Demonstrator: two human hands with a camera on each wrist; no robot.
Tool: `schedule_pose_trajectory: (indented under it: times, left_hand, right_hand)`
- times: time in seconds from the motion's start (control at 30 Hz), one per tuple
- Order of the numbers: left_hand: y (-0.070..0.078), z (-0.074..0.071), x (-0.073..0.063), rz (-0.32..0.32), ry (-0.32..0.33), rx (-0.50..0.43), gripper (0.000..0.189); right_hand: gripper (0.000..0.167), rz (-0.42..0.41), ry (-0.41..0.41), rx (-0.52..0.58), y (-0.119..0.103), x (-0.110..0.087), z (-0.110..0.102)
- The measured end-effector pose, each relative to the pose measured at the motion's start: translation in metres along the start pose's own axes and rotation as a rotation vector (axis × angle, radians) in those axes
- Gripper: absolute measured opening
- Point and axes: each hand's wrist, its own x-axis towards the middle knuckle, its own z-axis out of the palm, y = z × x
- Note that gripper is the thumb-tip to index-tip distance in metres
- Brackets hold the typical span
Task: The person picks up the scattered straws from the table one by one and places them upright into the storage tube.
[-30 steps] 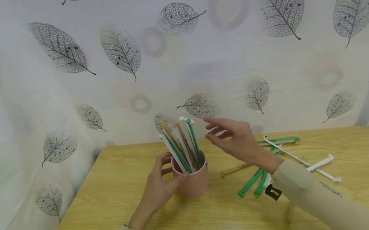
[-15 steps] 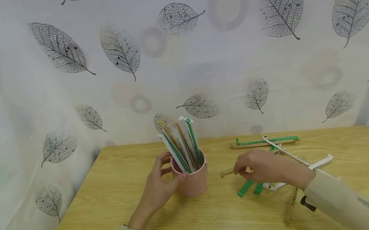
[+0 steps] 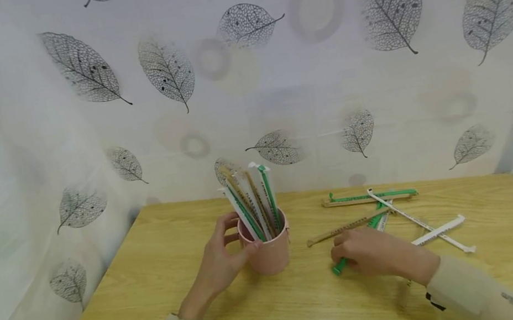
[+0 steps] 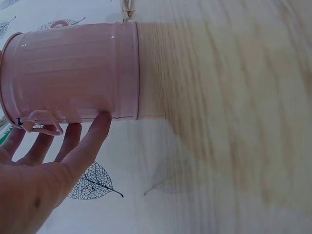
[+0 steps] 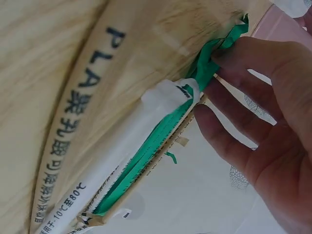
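Observation:
A pink metal pail (image 3: 269, 260) stands upright on the table, holding several paper-wrapped straws (image 3: 253, 205) in white, brown and green. My left hand (image 3: 217, 264) holds the pail from its left side, thumb at the front near the rim. In the left wrist view, fingertips touch the ribbed wall of the pail (image 4: 73, 73) by a small wire handle (image 4: 44, 122). My right hand (image 3: 372, 253) is low over the loose straws, pinching a green wrapped straw (image 5: 209, 58) between thumb and fingers near one end. Part of that straw is hidden beneath the hand.
Right of the pail, more wrapped straws lie scattered and crossing: a brown straw (image 3: 343, 229), a long thin white straw (image 3: 412, 219) and a thicker white straw (image 3: 441, 230). A green and brown pair (image 3: 368, 197) lies near the table's back edge. Leaf-print curtain (image 3: 247, 100) hangs behind.
My right hand has come down from beside the straws in the pail to the loose pile, then slightly toward me, and now pinches a green straw. The left hand stays on the pail.

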Motion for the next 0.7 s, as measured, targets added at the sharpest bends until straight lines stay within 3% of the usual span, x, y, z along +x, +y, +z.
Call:
schedule_pose_trajectory:
  times: [0.33,0.7]
  left_hand:
    - [0.001,0.0,0.0,-0.005,-0.005,0.002,0.067]
    - [0.001,0.0,0.0,-0.013,0.007,0.004,0.067]
  right_hand:
    - [0.02,-0.047,0.081,0.018,0.004,-0.005,0.0]
    - [0.04,-0.229,0.429,0.26,0.004,-0.007,-0.026]
